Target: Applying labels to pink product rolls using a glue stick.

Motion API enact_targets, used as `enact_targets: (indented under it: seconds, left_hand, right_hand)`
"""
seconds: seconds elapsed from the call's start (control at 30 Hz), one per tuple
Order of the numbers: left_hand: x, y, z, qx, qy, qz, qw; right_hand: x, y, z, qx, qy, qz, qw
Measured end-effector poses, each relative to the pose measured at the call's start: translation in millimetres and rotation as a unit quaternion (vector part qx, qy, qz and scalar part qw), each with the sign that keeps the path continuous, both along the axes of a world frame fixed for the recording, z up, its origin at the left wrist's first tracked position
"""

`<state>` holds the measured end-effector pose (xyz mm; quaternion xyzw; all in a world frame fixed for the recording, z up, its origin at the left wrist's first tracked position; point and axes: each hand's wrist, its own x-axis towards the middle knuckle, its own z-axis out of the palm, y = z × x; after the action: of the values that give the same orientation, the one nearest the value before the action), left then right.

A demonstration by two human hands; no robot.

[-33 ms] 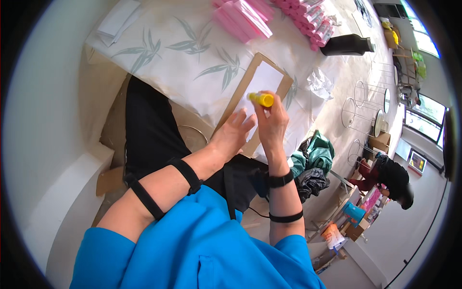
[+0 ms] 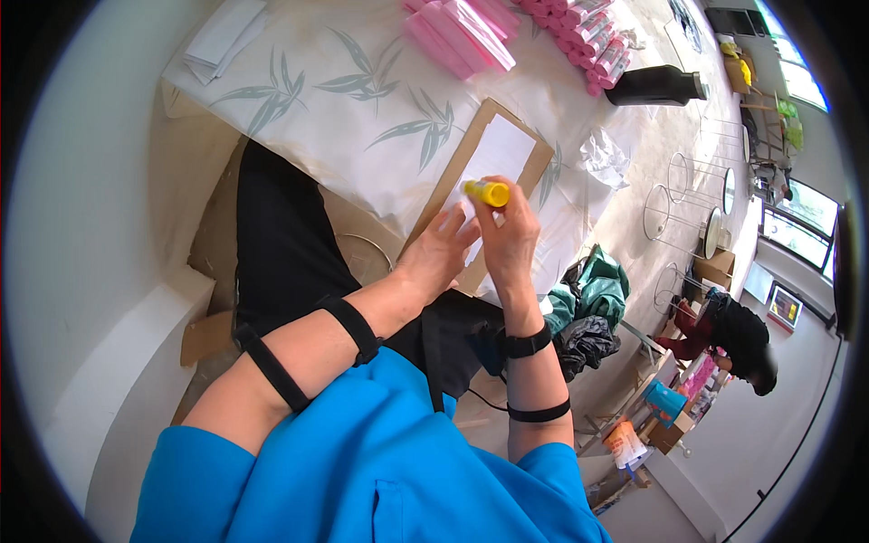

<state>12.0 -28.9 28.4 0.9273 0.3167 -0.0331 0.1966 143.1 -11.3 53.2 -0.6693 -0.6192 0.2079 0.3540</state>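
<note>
My right hand (image 2: 510,233) is closed around a yellow glue stick (image 2: 490,193), held tilted above a white paper sheet (image 2: 503,145). The sheet lies on a brown cardboard piece (image 2: 527,181) set slantwise near the table's edge. My left hand (image 2: 438,253) rests over the near part of the sheet, its fingers bent and apart, with no object in it. It is close beside the right hand. Whether the stick's tip touches the paper cannot be made out.
Beyond the cardboard lie pink rolls (image 2: 597,45), a pink stack (image 2: 462,32) and a black bottle (image 2: 656,85). White papers (image 2: 224,38) lie at the far left. Crumpled clear plastic (image 2: 602,158) and dark green bags (image 2: 597,290) sit at right. A person (image 2: 738,335) bends farther off.
My right hand and the glue stick have shifted slightly toward me and to the left over the paper. The left hand has stayed nearly still.
</note>
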Motion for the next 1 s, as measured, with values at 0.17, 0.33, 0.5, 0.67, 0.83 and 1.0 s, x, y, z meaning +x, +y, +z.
enact_targets:
  seconds: [0.17, 0.33, 0.5, 0.67, 0.83, 1.0]
  left_hand:
    - [2, 2, 3, -0.008, 0.046, -0.027, 0.999]
    - [1, 3, 7, 0.021, 0.044, -0.036, 0.998]
    - [1, 1, 3, 0.020, 0.036, -0.026, 0.999]
    - [0, 2, 2, -0.003, 0.038, -0.029, 0.999]
    - [2, 3, 6, 0.017, 0.044, -0.032, 0.998]
    - [1, 2, 4, -0.014, 0.047, -0.042, 0.998]
  right_hand:
    - [-8, 7, -7, -0.019, -0.006, 0.015, 1.000]
    - [13, 46, -16, 0.044, -0.050, -0.016, 0.998]
    - [32, 42, -17, 0.007, -0.043, -0.092, 0.995]
    - [18, 34, -12, 0.035, 0.021, -0.082, 0.996]
    - [20, 51, -14, 0.023, -0.073, -0.039, 0.996]
    - [20, 47, -16, 0.038, -0.005, -0.056, 0.998]
